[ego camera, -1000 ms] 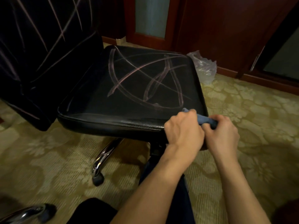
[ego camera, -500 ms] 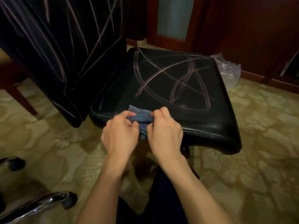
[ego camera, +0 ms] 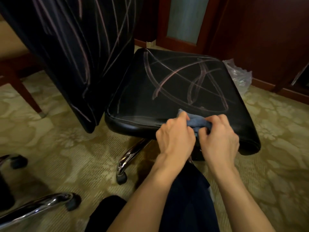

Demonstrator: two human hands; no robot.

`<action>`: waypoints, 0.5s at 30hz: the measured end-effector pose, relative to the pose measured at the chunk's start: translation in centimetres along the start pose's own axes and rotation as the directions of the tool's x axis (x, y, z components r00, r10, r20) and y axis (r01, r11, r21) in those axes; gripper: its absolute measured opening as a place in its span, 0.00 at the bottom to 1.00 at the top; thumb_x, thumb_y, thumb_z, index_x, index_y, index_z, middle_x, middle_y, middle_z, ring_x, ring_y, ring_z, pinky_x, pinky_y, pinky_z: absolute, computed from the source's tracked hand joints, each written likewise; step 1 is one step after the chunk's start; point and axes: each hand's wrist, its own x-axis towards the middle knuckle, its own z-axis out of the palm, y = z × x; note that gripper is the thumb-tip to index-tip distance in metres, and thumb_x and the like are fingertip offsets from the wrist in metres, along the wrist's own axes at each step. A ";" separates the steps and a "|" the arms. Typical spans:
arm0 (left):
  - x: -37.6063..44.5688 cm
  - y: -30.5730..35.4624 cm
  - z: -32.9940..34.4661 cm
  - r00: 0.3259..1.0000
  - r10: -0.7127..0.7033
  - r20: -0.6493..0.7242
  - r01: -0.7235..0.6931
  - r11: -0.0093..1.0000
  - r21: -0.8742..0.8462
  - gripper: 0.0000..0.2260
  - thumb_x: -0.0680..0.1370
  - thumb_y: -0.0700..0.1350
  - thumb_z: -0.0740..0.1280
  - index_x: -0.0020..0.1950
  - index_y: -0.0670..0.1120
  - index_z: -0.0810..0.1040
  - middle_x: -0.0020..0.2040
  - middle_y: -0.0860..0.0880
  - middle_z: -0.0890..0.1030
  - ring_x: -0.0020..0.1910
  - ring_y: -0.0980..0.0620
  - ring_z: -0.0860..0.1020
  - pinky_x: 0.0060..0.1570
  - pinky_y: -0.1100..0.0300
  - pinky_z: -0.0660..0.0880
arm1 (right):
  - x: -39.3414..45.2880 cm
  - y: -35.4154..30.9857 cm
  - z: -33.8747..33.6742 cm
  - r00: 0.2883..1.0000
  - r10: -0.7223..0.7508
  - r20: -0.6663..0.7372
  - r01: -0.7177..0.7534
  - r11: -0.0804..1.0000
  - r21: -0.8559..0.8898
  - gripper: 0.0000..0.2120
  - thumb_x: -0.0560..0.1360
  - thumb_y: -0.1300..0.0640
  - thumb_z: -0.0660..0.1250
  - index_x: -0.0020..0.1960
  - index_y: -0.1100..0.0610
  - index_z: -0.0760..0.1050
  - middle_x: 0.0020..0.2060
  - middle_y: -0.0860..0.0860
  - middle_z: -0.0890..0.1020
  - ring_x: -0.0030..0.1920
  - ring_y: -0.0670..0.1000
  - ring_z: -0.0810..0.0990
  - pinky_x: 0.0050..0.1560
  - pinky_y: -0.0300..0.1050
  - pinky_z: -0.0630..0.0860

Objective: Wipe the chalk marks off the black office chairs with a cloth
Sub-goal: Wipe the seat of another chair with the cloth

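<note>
Both hands grasp the small bunched blue cloth [ego camera: 197,122] at the near front edge of the black leather chair seat [ego camera: 175,91]: the left hand [ego camera: 175,139] pinches its left end, the right hand [ego camera: 219,139] its right end, so the cloth's long axis runs side to side between them. The pinkish chalk marks [ego camera: 189,81] lie just beyond the hands, farther up the seat, their longest strokes crossing diagonally; both hands seem about equally near

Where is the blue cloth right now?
In the head view, the blue cloth sits bunched at the near edge of the black chair seat, pinched between the left hand and right hand, just below the chalk marks.
</note>
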 end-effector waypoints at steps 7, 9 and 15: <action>0.3 -8.4 -5.6 0.948 -0.226 -0.223 0.220 0.974 -0.054 0.10 0.76 0.50 0.65 0.57 0.57 0.75 0.50 0.48 0.83 0.54 0.42 0.80 0.49 0.52 0.75 | -2.3 -9.0 3.5 0.977 -0.184 0.107 0.170 0.977 0.129 0.07 0.76 0.54 0.66 0.53 0.54 0.76 0.51 0.51 0.73 0.43 0.56 0.79 0.37 0.47 0.69; 0.6 -10.9 -7.0 0.912 -0.275 -0.306 0.267 0.961 -0.068 0.09 0.76 0.49 0.65 0.55 0.56 0.76 0.46 0.47 0.83 0.51 0.41 0.80 0.47 0.51 0.76 | -2.5 -12.0 4.9 0.962 -0.247 0.120 0.222 0.957 0.189 0.06 0.77 0.56 0.66 0.53 0.55 0.76 0.50 0.51 0.73 0.43 0.56 0.78 0.36 0.49 0.69; 1.4 -11.7 -7.2 0.902 -0.285 -0.325 0.260 0.958 -0.119 0.07 0.77 0.45 0.66 0.53 0.54 0.76 0.44 0.46 0.82 0.49 0.41 0.80 0.45 0.49 0.75 | -2.0 -12.6 5.2 0.933 -0.320 0.163 0.287 0.938 0.196 0.07 0.78 0.56 0.64 0.54 0.55 0.75 0.50 0.52 0.73 0.44 0.57 0.78 0.37 0.48 0.67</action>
